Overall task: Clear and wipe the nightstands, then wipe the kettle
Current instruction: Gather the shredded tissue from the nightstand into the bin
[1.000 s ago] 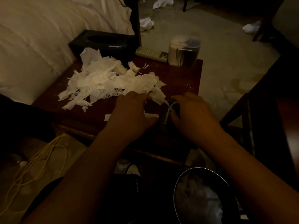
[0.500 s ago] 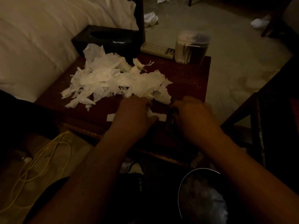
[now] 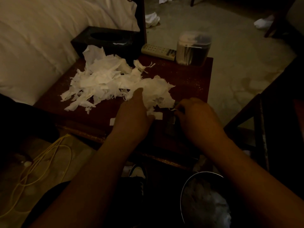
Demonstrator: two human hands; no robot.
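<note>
A dark red nightstand [image 3: 189, 79] carries a wide pile of torn white tissue [image 3: 102, 83]. My left hand [image 3: 133, 116] lies on the pile's near right edge, and the tissue there bunches up against its curled fingers. Just to its right, my right hand [image 3: 199, 119] has its fingers curled and pinches a small tissue scrap [image 3: 173, 109] at the fingertips. A dark flat object [image 3: 169, 127] lies on the tabletop between the two hands. Two small white scraps [image 3: 112, 121] sit near the front edge. No kettle is in view.
At the nightstand's back stand a black tissue box [image 3: 107, 40], a remote [image 3: 158, 51] and a clear lidded container [image 3: 192, 48]. A metal-rimmed bin [image 3: 182, 195] with tissue inside sits below right. White bedding [image 3: 41, 38] is on the left, yellow cable [image 3: 41, 162] and crumpled tissues [image 3: 153, 18] on the floor.
My left hand has moved forward onto the pile's edge and drawn tissue toward itself. My right hand has stayed near the dark object, still pinching a scrap.
</note>
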